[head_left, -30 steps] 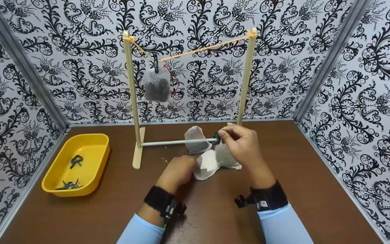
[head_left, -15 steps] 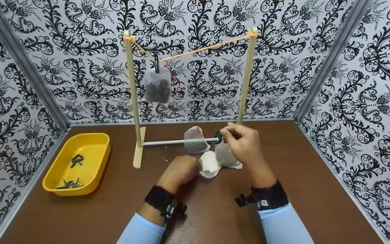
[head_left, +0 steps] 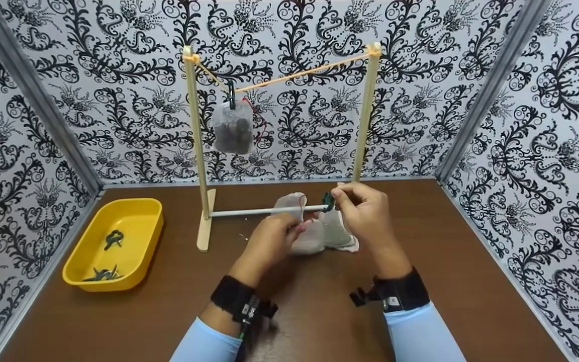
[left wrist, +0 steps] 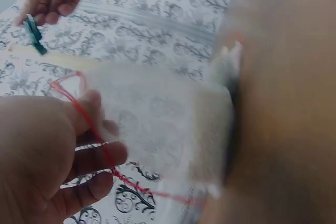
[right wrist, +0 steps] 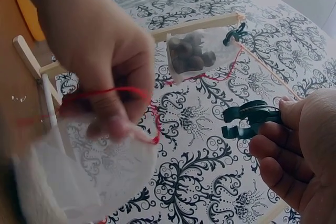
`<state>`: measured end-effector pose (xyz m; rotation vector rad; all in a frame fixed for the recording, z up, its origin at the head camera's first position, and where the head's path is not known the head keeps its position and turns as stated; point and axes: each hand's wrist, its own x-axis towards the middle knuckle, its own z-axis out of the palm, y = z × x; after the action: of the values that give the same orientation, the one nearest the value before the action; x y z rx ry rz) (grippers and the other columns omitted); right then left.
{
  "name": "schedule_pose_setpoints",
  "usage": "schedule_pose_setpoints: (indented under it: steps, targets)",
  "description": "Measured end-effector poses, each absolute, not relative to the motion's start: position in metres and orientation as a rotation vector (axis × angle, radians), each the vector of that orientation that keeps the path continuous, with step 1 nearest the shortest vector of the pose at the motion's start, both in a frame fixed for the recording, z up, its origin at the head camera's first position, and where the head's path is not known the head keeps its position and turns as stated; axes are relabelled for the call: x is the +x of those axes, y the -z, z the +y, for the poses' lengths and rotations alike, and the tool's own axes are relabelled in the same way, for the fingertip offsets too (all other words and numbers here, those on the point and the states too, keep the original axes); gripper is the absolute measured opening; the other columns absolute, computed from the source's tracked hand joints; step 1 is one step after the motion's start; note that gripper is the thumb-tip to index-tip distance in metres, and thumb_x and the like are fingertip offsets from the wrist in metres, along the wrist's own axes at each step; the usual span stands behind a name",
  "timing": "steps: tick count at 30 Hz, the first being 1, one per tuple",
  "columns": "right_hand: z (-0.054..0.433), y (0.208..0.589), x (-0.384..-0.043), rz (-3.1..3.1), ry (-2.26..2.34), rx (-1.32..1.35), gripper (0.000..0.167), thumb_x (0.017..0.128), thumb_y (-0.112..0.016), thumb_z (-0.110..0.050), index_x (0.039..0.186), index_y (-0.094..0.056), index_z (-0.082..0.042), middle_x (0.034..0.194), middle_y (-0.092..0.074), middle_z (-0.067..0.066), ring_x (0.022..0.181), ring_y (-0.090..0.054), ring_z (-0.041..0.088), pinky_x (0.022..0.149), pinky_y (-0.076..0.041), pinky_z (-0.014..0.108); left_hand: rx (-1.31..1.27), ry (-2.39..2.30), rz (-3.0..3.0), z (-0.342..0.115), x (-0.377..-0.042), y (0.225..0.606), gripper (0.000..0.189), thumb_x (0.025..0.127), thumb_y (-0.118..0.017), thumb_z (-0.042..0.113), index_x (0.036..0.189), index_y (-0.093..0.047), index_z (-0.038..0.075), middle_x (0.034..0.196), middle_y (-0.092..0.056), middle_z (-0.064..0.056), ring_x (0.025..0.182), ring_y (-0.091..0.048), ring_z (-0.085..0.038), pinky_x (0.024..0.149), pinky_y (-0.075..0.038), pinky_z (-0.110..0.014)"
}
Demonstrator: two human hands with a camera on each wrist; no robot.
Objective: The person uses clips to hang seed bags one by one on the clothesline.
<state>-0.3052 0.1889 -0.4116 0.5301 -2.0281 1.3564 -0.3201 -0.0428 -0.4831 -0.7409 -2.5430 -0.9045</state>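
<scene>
- While the left hand (head_left: pixel 269 241) pinches a white mesh bag (head_left: pixel 314 236) by its top edge and red drawstring (left wrist: pixel 86 114), the bag hangs from the fingers just above the surface (head_left: pixel 319 322), most likely so that its mouth stays gathered and within reach of a clip.
- Just right of it, the right hand (head_left: pixel 367 211) has thumb and fingers curled on a dark green clip (head_left: pixel 327 201); the wrist view shows the clip's jaws parted and pointing toward the bag, apart from it, so the squeeze seems meant to keep them ready to bite.
- Behind the held bag, more pale bags (head_left: pixel 337 234) lie in a small heap on the surface, touching one another, close to both hands.
- A wooden rack (head_left: pixel 196 146) of two posts stands just beyond the hands, with a pale rod (head_left: pixel 249 212) low between the posts and an orange line (head_left: pixel 304 72) stretched across the tops.
- One bag of dark lumps (head_left: pixel 232 131) already hangs from that line by a clip near the left post, which leaves the line's right stretch bare.
- A yellow tray (head_left: pixel 138 213) sits well to the left, holding spare clips (head_left: pixel 112 239) within the left arm's reach.
- The surface is dark brown wood grain; black-and-white scrolled wallpaper (head_left: pixel 520 151) covers the three walls around it.
</scene>
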Motion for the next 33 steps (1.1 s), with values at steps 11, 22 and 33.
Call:
schedule_pose_setpoints:
  steps: [11,22,33]
  targets:
    - [0.19,0.409,-0.306,-2.045,-1.377,0.521,0.004,0.099,-0.085,-0.003,0.103,-0.087,-0.001,0.088,-0.084,0.015,0.071,-0.069,0.006,0.064,-0.058,0.015,-0.463,1.072,-2.301,-0.059,-0.299,0.43,0.016,0.11,-0.072,0.017,0.113,-0.082,0.005,0.111,-0.083,-0.012,0.096,-0.081,-0.03,0.087,-0.069,-0.047]
    - [0.194,0.415,-0.309,-2.077,-1.365,0.475,0.006,0.099,-0.086,-0.006,0.104,-0.088,-0.004,0.087,-0.084,0.014,0.071,-0.069,0.003,0.066,-0.059,0.015,-0.279,1.038,-2.148,-0.08,-0.312,0.376,0.016,0.106,-0.078,0.013,0.112,-0.085,0.0,0.1,-0.076,-0.016,0.09,-0.073,-0.033,0.083,-0.066,-0.048]
    - [0.188,0.415,-0.309,-2.082,-1.396,0.495,0.004,0.101,-0.084,-0.004,0.103,-0.088,-0.003,0.085,-0.081,0.015,0.07,-0.068,0.004,0.064,-0.058,0.015,-0.203,0.982,-2.195,-0.094,-0.346,0.304,0.015,0.108,-0.077,0.017,0.115,-0.083,0.005,0.114,-0.083,-0.014,0.103,-0.079,-0.03,0.092,-0.068,-0.037]
